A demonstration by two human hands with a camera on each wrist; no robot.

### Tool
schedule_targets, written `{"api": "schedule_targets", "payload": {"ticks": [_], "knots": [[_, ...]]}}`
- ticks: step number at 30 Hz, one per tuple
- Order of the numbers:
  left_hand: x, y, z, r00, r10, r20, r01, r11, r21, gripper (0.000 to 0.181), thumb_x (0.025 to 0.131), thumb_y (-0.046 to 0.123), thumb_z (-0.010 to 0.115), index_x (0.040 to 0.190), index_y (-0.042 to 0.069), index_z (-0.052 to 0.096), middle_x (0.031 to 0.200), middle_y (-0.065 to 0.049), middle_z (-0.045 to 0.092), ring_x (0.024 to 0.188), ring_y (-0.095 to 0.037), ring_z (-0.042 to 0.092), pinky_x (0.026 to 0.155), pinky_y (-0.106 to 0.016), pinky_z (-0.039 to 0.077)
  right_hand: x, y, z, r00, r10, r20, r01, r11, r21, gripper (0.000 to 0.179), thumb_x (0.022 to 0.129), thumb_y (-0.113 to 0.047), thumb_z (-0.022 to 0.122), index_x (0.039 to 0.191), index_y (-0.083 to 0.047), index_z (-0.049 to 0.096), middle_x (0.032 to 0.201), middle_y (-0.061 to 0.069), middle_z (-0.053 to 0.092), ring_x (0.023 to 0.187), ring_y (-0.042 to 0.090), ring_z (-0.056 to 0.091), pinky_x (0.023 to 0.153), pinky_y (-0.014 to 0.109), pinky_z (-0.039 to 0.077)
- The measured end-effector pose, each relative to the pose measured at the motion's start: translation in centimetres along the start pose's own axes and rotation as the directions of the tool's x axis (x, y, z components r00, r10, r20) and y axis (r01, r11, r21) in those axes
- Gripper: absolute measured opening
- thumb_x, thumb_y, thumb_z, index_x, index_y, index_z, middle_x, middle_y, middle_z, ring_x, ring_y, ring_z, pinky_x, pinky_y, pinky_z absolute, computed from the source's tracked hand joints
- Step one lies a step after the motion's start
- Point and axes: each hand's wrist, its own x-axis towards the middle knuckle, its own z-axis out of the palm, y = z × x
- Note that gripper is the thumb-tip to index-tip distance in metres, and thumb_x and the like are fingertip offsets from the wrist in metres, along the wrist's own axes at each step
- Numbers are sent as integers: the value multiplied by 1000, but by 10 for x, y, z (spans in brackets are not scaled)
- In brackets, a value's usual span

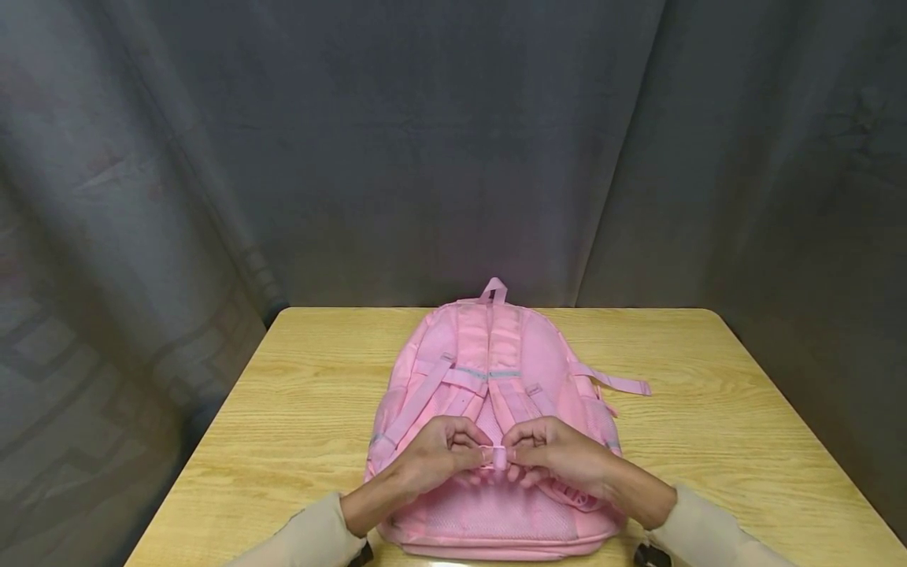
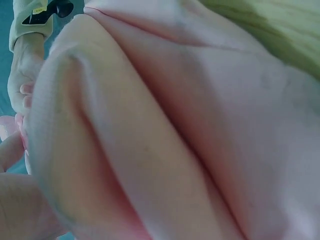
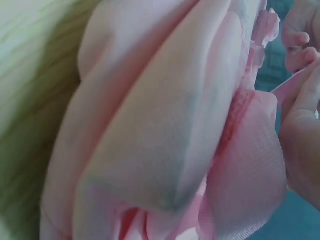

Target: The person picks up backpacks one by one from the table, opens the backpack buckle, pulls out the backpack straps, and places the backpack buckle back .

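A pink backpack [image 1: 489, 512] lies flat with its shoulder-strap side up and its top loop at the far end. Over its lower middle, my left hand [image 1: 448, 453] and right hand [image 1: 554, 455] meet, thumbs and fingertips facing each other. Between them they pinch a narrow pink strap [image 1: 499, 458]; whether a buckle joins it there is too small to tell. In the right wrist view, a taut pink strap [image 3: 289, 89] runs to the right hand [image 3: 305, 135]. The left wrist view is mostly filled by the bag's folded side [image 2: 150, 125], with part of my left hand [image 2: 22, 205] at the edge.
The backpack rests on a light wooden table [image 1: 723, 441]. One loose strap end [image 1: 627, 385] sticks out to the right of the bag. Behind the table hang grey curtains [image 1: 425, 157].
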Motion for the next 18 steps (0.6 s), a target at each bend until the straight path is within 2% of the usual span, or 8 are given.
{"api": "schedule_targets", "payload": {"ticks": [8,18], "knots": [[0,0,1,1000,1,4,-1,1000,6,17,88,2,68,102,-6,63,85,-14,72,80,-33,73,69,-39,62,1,4,-1,1000,-4,-3,4,1000,-15,6,95,-8,62,101,-8,64,86,0,70,80,9,66,66,20,58],[1,1,-1,999,-11,31,11,1000,11,19,89,0,67,105,-9,62,87,-10,72,78,-25,73,71,-37,63,3,5,1,1000,-25,-10,25,998,-59,5,95,-8,63,99,-6,65,85,1,68,75,8,63,62,18,56]]}}
